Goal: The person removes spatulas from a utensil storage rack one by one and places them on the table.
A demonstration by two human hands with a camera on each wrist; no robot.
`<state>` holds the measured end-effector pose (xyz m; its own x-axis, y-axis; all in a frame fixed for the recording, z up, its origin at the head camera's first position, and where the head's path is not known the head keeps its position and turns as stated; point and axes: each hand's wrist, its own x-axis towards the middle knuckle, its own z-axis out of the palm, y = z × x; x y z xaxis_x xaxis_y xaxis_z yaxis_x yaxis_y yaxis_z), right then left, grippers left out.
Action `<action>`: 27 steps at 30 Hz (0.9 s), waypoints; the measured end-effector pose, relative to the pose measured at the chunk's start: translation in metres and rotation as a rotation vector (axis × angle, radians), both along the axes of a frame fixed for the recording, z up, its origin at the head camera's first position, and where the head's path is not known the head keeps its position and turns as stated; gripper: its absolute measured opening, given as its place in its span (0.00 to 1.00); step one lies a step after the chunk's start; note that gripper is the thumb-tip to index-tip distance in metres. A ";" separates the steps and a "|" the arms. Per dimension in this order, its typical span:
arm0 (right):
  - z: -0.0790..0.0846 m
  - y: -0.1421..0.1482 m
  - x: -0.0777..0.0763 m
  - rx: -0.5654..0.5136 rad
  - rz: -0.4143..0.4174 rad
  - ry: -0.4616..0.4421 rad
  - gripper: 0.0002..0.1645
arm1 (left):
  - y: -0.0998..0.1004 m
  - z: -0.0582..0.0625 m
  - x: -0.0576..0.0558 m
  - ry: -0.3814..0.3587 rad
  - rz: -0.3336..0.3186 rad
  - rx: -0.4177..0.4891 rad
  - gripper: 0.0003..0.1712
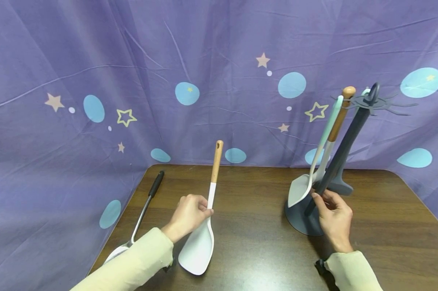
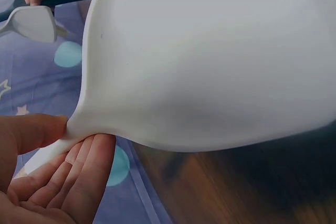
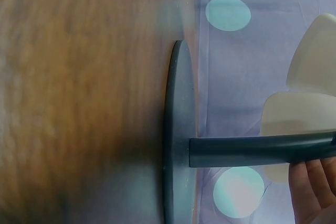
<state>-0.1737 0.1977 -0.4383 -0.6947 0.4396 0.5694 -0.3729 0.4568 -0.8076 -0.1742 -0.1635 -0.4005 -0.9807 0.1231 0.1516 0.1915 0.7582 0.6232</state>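
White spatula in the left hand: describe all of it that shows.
The white spatula has a broad, shallowly dished blade, a slim white neck and a wood-look handle with a hole near its tip. The white part looks matte, perhaps silicone. The left hand grips its neck by the blade, handle pointing away from the person. Whether it touches the table is unclear.

Tabletop set-up, kind of room unclear, purple star-patterned cloth (image 1: 226, 101) hung behind, wood-grain table (image 1: 255, 226)
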 end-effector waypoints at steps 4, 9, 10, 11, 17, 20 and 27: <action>0.000 0.000 0.000 -0.009 -0.003 0.002 0.08 | -0.006 0.001 -0.002 -0.012 0.021 -0.013 0.07; 0.000 0.001 -0.001 -0.005 0.003 -0.002 0.09 | -0.013 0.001 -0.006 -0.036 0.039 -0.017 0.07; 0.000 0.001 0.000 -0.006 0.005 -0.003 0.09 | -0.014 0.001 -0.006 -0.043 0.043 -0.018 0.07; -0.001 0.001 0.000 -0.008 0.008 -0.005 0.09 | -0.016 0.001 -0.007 -0.049 0.048 -0.021 0.08; -0.001 0.000 -0.001 -0.008 0.012 -0.003 0.09 | -0.024 0.000 -0.010 -0.067 0.091 -0.056 0.08; 0.000 0.000 0.000 -0.006 0.008 -0.004 0.09 | -0.028 -0.001 -0.012 -0.072 0.104 -0.081 0.08; 0.000 0.001 0.000 -0.010 0.009 -0.008 0.09 | -0.034 0.000 -0.016 -0.077 0.109 -0.090 0.08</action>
<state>-0.1738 0.1989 -0.4383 -0.7030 0.4391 0.5595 -0.3702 0.4458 -0.8150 -0.1906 -0.1977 -0.4002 -0.9973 0.0250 0.0688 0.0594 0.8251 0.5618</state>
